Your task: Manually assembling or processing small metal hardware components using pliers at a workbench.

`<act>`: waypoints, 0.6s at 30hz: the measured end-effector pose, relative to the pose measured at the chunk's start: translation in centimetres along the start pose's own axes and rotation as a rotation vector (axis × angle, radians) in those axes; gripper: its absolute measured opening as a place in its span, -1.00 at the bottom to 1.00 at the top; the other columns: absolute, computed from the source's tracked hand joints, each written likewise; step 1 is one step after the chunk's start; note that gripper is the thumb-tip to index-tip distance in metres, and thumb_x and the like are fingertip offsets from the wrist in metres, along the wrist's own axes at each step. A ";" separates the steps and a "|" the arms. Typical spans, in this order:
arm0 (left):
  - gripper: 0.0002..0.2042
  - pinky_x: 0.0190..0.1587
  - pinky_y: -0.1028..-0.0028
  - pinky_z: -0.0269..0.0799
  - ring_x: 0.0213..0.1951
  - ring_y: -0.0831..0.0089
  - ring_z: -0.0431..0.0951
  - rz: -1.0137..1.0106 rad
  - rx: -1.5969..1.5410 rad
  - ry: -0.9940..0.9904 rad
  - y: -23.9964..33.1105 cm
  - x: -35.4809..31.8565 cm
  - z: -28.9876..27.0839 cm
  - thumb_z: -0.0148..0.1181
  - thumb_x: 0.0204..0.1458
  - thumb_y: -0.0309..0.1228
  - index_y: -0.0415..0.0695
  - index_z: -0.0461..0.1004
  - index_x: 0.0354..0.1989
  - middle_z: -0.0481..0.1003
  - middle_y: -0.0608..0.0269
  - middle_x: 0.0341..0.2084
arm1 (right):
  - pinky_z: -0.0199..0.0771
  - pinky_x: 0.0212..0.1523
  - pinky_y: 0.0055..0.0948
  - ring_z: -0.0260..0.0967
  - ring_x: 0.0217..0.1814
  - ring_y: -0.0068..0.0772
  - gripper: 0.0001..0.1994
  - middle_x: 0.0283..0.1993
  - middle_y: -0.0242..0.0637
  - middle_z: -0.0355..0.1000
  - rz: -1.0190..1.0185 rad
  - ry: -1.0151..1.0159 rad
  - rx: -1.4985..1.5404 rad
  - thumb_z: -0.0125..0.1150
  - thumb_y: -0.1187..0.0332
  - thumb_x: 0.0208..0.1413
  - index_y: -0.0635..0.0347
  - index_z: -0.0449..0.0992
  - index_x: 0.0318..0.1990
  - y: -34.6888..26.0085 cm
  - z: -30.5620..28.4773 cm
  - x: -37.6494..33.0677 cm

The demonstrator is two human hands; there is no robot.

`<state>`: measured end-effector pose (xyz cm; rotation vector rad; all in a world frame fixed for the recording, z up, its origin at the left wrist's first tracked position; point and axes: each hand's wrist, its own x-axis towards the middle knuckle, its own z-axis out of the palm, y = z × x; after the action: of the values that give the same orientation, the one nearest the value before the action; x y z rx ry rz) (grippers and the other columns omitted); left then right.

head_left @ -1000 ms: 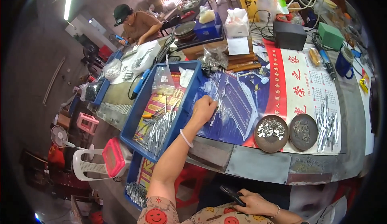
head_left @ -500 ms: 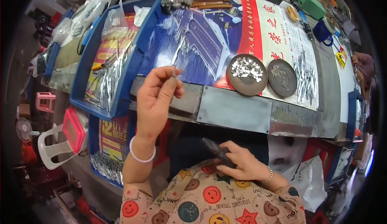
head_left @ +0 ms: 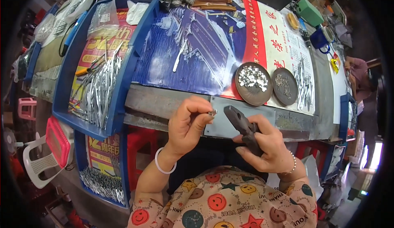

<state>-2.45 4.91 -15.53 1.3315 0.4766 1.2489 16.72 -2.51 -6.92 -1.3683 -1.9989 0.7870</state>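
Observation:
My left hand (head_left: 185,126) pinches a small shiny metal piece (head_left: 213,112) between thumb and forefinger, just in front of the table edge. My right hand (head_left: 264,148) is wrapped round dark pliers (head_left: 234,118), whose jaws point up and left. The jaw tips are near the metal piece but apart from it. Beyond my hands sits a round brown dish (head_left: 255,101) holding many small silver discs. Touching its right side, a second brown dish (head_left: 286,100) holds small thin metal parts. Silver strips (head_left: 304,80) lie to the right of it.
A blue tray (head_left: 86,123) with metal strips stands at the left, and a lower blue tray (head_left: 78,162) holds more. A thin silver strip (head_left: 179,58) lies on the blue poster (head_left: 152,63). Blue mug (head_left: 322,37) and green box (head_left: 310,12) stand far right. Another person (head_left: 359,74) sits right.
My left hand has moved down and right with the small metal piece. My right hand has lifted the pliers from my lap up to the table edge, close to my left fingers.

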 end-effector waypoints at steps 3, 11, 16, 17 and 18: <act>-0.90 -0.33 0.64 0.34 -0.42 0.58 0.39 0.046 0.036 -0.030 -0.4 0.0 -0.3 0.08 0.13 -0.52 -0.26 0.33 -0.24 0.41 0.16 -0.33 | 0.40 -0.46 -0.38 0.38 -0.43 -0.17 -0.81 -0.15 0.00 0.33 -0.034 -0.019 -0.084 0.35 0.47 -0.19 0.36 0.43 -0.51 -0.4 -0.4 1.2; -0.90 -0.39 0.57 0.32 -0.45 0.49 0.40 0.104 0.174 -0.040 -0.4 0.1 -1.0 0.12 0.09 -0.53 -0.23 0.33 -0.29 0.44 0.15 -0.43 | 0.44 -0.39 -0.31 0.40 -0.35 -0.07 -0.78 -0.15 0.00 0.31 -0.143 -0.121 -0.364 0.36 0.48 -0.25 0.31 0.38 -0.54 -3.1 -2.2 3.9; -0.91 -0.37 0.59 0.33 -0.45 0.51 0.39 0.169 0.139 -0.050 -0.3 0.7 -0.6 0.12 0.08 -0.55 -0.23 0.34 -0.30 0.44 0.14 -0.41 | 0.51 -0.36 -0.33 0.43 -0.36 -0.19 -0.81 -0.11 0.02 0.29 -0.196 0.066 -0.356 0.34 0.53 -0.31 0.28 0.42 -0.50 -3.9 -3.7 2.6; -0.90 -0.35 0.62 0.33 -0.44 0.53 0.39 0.090 0.026 -0.025 -0.6 0.2 -0.5 0.12 0.08 -0.55 -0.23 0.33 -0.29 0.44 0.14 -0.39 | 0.49 -0.38 -0.33 0.43 -0.35 -0.17 -0.82 -0.14 -0.02 0.29 -0.220 0.120 -0.407 0.33 0.50 -0.28 0.29 0.42 -0.51 -3.7 -2.9 2.6; -0.91 -0.35 0.62 0.34 -0.44 0.54 0.39 0.041 -0.009 0.002 -0.5 -0.3 -0.5 0.11 0.09 -0.56 -0.24 0.33 -0.29 0.43 0.15 -0.39 | 0.46 -0.40 -0.32 0.42 -0.35 -0.14 -0.81 -0.16 -0.04 0.29 -0.129 -0.070 -0.403 0.34 0.46 -0.25 0.31 0.42 -0.51 -3.4 -2.4 3.0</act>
<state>-2.75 4.95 -16.21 1.3380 0.4462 1.2855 15.61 -0.37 -2.46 -1.4223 -2.3651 0.3899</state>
